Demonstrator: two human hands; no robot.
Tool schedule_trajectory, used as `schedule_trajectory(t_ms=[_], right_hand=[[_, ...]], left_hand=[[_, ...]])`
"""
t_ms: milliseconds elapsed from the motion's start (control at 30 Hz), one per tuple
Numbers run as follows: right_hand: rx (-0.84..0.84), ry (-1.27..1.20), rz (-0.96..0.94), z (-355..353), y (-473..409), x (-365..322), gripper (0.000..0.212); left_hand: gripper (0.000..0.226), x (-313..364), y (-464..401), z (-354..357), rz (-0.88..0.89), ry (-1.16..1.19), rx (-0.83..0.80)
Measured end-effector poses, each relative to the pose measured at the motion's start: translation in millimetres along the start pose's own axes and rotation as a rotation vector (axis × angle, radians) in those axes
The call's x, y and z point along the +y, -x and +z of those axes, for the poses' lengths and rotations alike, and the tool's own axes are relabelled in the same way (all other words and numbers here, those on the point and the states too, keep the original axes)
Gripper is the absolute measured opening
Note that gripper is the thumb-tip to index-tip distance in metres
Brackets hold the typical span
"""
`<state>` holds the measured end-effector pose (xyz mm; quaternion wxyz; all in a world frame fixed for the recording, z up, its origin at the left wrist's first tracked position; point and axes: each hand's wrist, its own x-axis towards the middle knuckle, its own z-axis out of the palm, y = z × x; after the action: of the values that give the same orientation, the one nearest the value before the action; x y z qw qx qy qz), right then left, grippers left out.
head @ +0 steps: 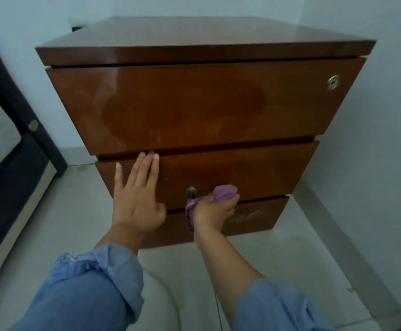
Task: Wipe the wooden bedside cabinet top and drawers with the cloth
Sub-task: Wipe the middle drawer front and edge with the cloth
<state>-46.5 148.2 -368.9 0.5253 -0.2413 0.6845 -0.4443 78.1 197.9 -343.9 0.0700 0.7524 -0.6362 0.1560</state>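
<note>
The left hand (136, 201) is lying spread flat against the glossy brown wooden cabinet's middle drawer (254, 168), fingertips reaching its upper edge, while the right hand (212, 211) is gripping a crumpled purple cloth (223, 192) along its lower edge.

I cannot see all of the purple cloth (223, 193): my right hand (212, 211) bunches it and covers its middle. A small dark knob (191, 192) on the middle drawer (254, 170) just left of the cloth is too blurred to identify. My left hand (136, 197) hides that drawer's left end, its fingertips (149, 154) slipping into the gap above. The bottom drawer (259, 215) lies partly behind both wrists. Left of the cabinet (194, 103), a dark frame (15, 108) is cut off by the picture's edge.
</note>
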Motion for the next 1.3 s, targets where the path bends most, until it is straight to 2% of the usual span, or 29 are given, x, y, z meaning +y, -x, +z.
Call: schedule_trajectory(t_ms=[100, 233, 400, 567, 667, 733, 800, 867, 933, 1000, 1067, 1100, 1167, 1233, 1267, 1300], right_hand=[[-0.033, -0.069, -0.150, 10.8, 26.8, -21.7, 0.065], [-0.101, 0.003, -0.231, 39.0, 43.3, -46.5, 0.053], [-0.034, -0.015, -0.208, 68.8, 43.0, -48.8, 0.049], [0.021, -0.115, -0.029, 84.3, 25.4, -8.3, 0.056], [0.032, -0.071, -0.066, 87.4, 8.2, 16.3, 0.048], [-0.025, -0.058, 0.045, 88.7, -6.0, 39.1, 0.053], [-0.133, 0.105, 0.050, 84.9, -15.6, 55.9, 0.066], [-0.198, 0.268, -0.031, 78.9, -16.3, 60.7, 0.071], [-0.107, 0.383, -0.110, 77.5, -24.2, 62.4, 0.062], [0.007, 0.345, -0.115, 74.0, -32.2, 65.3, 0.047], [-0.062, 0.383, -0.150, 62.9, -31.5, 70.9, 0.035], [-0.103, 0.481, -0.213, 53.3, -29.5, 66.6, 0.039], [-0.306, 0.697, -0.433, 25.2, -24.3, 63.2, 0.055], [-0.447, 0.707, -0.600, -2.9, -14.2, 56.5, 0.062], [-0.457, 0.688, -0.696, -13.5, -8.7, 48.8, 0.063], [-0.397, 0.736, -0.906, -19.0, -7.0, 41.4, 0.064]], left_hand=[[0.102, -13.1, 4.9, -9.4, 0.044, -0.068, -0.028], [0.095, -28.7, 12.7, -18.9, -0.069, -0.083, -0.040], [0.098, -39.9, 13.4, -3.7, -0.060, -0.091, 0.011], [0.093, -35.2, 15.0, 13.4, -0.082, 0.014, 0.094], [0.091, -42.5, 12.5, 16.9, -0.030, 0.028, 0.142], [0.091, -47.7, 13.1, 19.2, 0.004, 0.022, 0.141], [0.093, -52.4, 13.1, 21.7, 0.018, 0.022, 0.142], [0.095, -54.1, 12.2, 23.3, 0.027, 0.019, 0.140], [0.096, -53.4, 12.9, 23.7, 0.028, 0.018, 0.125], [0.096, -51.9, 14.5, 22.5, 0.020, 0.018, 0.099], [0.097, -51.0, 15.8, 19.7, 0.015, 0.019, 0.077], [0.097, -50.6, 16.2, 17.5, 0.013, 0.020, 0.066], [0.096, -49.9, 16.0, 12.1, 0.004, 0.025, 0.038], [0.095, -49.6, 15.5, 5.4, 0.010, 0.038, 0.014], [0.094, -50.0, 16.6, -0.2, 0.017, 0.034, 0.006], [0.092, -51.2, 16.8, -4.2, 0.026, 0.024, -0.003]])
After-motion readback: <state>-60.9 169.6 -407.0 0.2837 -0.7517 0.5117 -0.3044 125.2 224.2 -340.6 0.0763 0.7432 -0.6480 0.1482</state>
